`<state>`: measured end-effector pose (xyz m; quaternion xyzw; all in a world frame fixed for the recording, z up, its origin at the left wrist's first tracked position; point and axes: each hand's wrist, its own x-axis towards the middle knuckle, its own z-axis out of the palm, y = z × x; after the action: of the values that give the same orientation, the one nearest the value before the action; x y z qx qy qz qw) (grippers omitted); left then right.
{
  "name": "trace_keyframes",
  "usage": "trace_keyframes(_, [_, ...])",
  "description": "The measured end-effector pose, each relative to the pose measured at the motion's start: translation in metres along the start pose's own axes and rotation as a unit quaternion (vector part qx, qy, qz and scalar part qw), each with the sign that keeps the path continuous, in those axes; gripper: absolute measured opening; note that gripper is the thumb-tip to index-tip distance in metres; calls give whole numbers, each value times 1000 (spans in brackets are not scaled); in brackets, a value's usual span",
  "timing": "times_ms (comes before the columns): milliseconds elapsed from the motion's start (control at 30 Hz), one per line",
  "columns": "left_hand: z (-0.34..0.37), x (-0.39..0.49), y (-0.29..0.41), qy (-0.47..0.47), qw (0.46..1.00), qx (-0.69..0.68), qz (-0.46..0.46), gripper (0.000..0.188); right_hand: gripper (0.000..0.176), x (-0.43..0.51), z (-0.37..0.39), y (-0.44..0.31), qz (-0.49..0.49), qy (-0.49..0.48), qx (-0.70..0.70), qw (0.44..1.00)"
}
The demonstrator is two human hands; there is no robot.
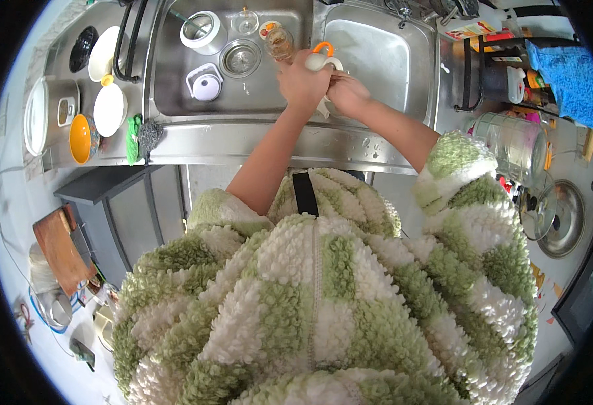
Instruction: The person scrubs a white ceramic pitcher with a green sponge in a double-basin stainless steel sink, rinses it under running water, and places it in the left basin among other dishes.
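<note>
My left hand (pixel 302 83) and my right hand (pixel 349 93) meet over the divider between two stainless steel sink basins. Both grip a white item (pixel 317 62) with an orange loop (pixel 323 48). Part of it hangs below my fingers, and most is hidden, so its exact kind is unclear. Just beyond my left hand, a glass jar (pixel 278 42) lies tilted in the left basin (pixel 175 101). A patterned round lid (pixel 270 28) is beside it. Also there are a white canister (pixel 205 34) holding a thin green stick, a clear glass piece (pixel 245 22) and a lavender lid with a handle (pixel 206 87).
The right basin (pixel 377 50) has a faucet (pixel 402 12) behind it. White bowls (pixel 110 110), an orange bowl (pixel 81 139), a green scrubber (pixel 133 139) and steel wool (pixel 150 134) sit left. Rightward are a blue towel (pixel 572 81), a large glass jar (pixel 514 144) and pot lids (pixel 564 217).
</note>
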<state>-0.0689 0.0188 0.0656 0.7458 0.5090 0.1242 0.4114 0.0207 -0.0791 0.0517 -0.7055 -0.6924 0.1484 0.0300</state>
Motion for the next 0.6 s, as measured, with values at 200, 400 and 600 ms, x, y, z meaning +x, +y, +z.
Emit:
trace_keyframes(200, [5, -6, 9, 35, 999, -14, -36, 52, 19, 8, -7, -9, 112, -117, 153, 975])
trace_keyframes(400, [15, -21, 14, 109, 993, -4, -43, 49, 24, 4, -3, 1, 150, -122, 316, 929])
trace_keyframes(600, [17, -18, 18, 121, 991, 40, -41, 47, 28, 9, 5, 20, -114, -97, -292, 945])
